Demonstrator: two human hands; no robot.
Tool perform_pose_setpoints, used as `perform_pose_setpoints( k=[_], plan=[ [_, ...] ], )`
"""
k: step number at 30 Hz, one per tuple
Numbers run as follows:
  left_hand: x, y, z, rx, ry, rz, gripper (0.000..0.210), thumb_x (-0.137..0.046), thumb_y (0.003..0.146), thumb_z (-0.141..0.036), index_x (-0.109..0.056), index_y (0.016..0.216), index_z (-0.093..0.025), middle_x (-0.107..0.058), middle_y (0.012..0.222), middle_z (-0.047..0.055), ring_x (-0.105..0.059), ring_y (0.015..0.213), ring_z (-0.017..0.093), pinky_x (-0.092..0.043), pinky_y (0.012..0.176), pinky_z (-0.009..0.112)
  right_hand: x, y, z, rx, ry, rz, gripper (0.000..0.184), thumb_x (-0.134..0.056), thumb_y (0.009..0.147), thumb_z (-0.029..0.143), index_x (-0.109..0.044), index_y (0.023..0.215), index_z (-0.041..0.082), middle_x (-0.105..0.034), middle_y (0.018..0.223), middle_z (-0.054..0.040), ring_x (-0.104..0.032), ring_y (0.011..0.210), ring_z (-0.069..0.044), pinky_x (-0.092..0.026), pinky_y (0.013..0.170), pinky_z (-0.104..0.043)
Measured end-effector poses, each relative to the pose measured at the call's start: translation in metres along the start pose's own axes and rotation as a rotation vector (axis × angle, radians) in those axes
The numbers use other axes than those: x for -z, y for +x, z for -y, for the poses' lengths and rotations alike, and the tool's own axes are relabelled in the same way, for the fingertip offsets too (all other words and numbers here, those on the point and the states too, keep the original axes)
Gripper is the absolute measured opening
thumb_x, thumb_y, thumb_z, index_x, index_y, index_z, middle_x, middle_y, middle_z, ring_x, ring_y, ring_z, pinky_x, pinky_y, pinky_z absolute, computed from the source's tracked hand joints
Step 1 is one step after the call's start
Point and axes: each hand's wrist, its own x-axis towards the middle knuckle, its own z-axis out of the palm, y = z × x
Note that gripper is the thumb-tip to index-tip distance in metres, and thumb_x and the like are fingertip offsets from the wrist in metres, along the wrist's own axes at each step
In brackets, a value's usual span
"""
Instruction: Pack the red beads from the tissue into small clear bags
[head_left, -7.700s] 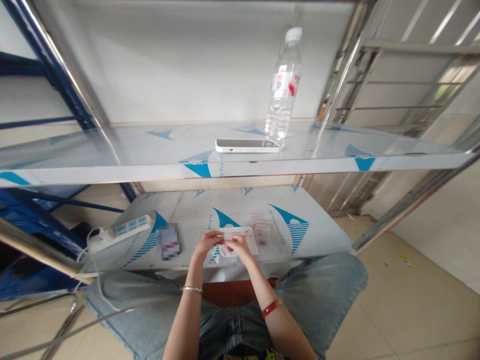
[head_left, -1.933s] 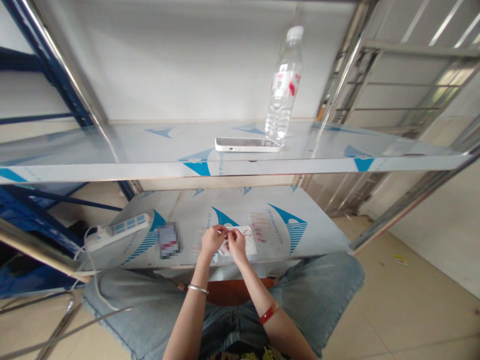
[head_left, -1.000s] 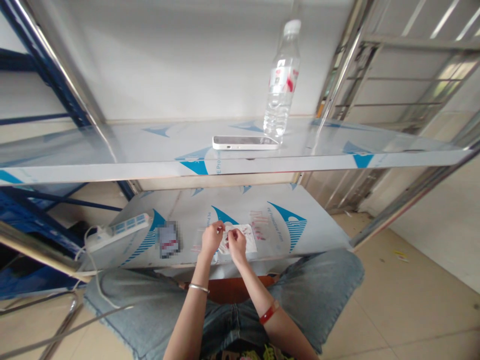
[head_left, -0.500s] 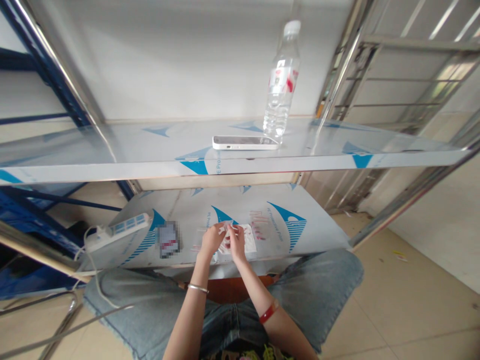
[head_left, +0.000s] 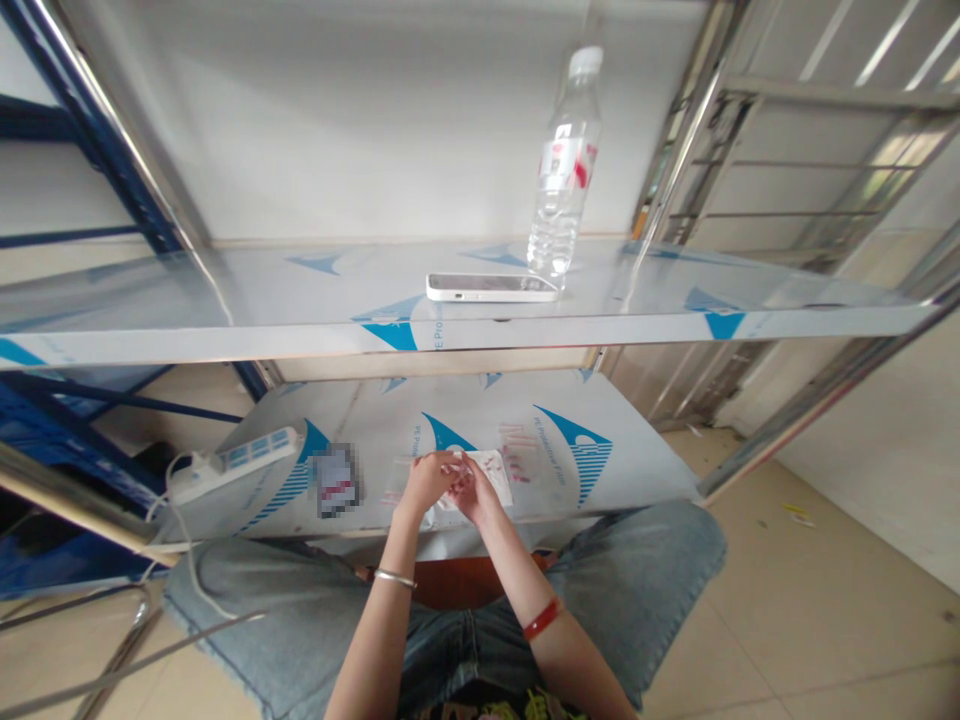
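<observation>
Close together over a white sheet (head_left: 495, 478) on the lower shelf are my left hand (head_left: 426, 484) and my right hand (head_left: 478, 492). The left fingers curl in towards the right hand, whose palm is turned partly up with bent fingers. Whatever lies between the fingertips is too small to make out. Reddish specks show on the sheet, which my hands partly cover. To the right of it lie clear strips with pinkish-red pieces (head_left: 518, 455). Similar faint pinkish pieces (head_left: 391, 496) lie left of my left hand.
A white power strip (head_left: 244, 463) with a cord and a blurred-out dark item (head_left: 337, 481) sit on the lower shelf's left. The upper shelf (head_left: 300, 310) overhangs behind my hands, holding a phone (head_left: 491, 289) and a water bottle (head_left: 566, 170). My knees flank the front edge.
My right hand has rolled so its palm faces more upward. My left fingers have lowered across it. A clear bit that stuck up between the fingertips no longer shows.
</observation>
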Motion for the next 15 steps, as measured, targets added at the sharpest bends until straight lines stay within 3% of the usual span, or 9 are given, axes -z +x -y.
perform_pose_setpoints(
  k=[2,5,7,10,12,15],
  plan=[
    [0.001,0.004,0.003,-0.013,-0.154,-0.074,0.019,-0.057,0.071,-0.017,-0.072,0.082,-0.020,-0.071,0.094,0.006,-0.063,0.091,0.021,-0.042,0.084,0.028,0.003,0.002,0.002,-0.156,0.191,-0.012,0.017,-0.062,0.073,0.034,-0.055,0.069,0.020,-0.064,0.067,-0.0031,-0.064,0.068,-0.017,-0.051,0.063,-0.029],
    [0.000,0.011,0.007,0.036,-0.472,-0.254,0.014,-0.060,0.071,-0.023,-0.071,0.077,-0.017,-0.071,0.088,0.008,-0.062,0.090,0.022,-0.042,0.084,0.030,0.006,0.003,0.005,-0.229,0.312,-0.068,0.016,-0.065,0.072,0.032,-0.054,0.072,0.020,-0.065,0.070,-0.0032,-0.064,0.070,-0.017,-0.051,0.062,-0.027],
    [-0.004,0.016,0.010,0.165,-0.725,-0.394,0.016,-0.060,0.071,-0.026,-0.069,0.079,-0.016,-0.070,0.088,0.008,-0.061,0.088,0.020,-0.042,0.081,0.028,0.005,0.002,0.007,-0.217,0.339,-0.107,0.017,-0.068,0.070,0.030,-0.054,0.074,0.021,-0.065,0.071,-0.0018,-0.064,0.069,-0.016,-0.050,0.060,-0.025],
    [-0.015,0.020,0.014,0.513,-1.101,-0.527,0.014,-0.055,0.075,-0.024,-0.065,0.080,-0.015,-0.068,0.086,0.005,-0.061,0.079,0.014,-0.041,0.073,0.023,0.001,0.001,0.005,-0.137,0.339,-0.126,0.021,-0.071,0.066,0.028,-0.055,0.079,0.021,-0.066,0.071,0.0005,-0.064,0.066,-0.014,-0.049,0.057,-0.022],
    [-0.025,0.021,0.016,0.679,-1.266,-0.503,0.015,-0.051,0.079,-0.023,-0.062,0.076,-0.014,-0.066,0.075,0.004,-0.059,0.067,0.012,-0.040,0.065,0.021,-0.003,0.001,0.002,-0.094,0.294,-0.119,0.026,-0.074,0.062,0.027,-0.055,0.079,0.020,-0.066,0.070,0.0002,-0.064,0.064,-0.014,-0.047,0.055,-0.022],
    [-0.040,0.020,0.016,0.791,-1.513,-0.330,0.024,-0.044,0.083,-0.024,-0.057,0.066,-0.013,-0.055,0.053,0.002,-0.051,0.048,0.012,-0.040,0.055,0.023,-0.007,0.001,-0.004,-0.011,0.179,-0.127,0.034,-0.076,0.057,0.032,-0.054,0.080,0.019,-0.065,0.068,0.0005,-0.063,0.062,-0.015,-0.046,0.054,-0.023]
  ],
)
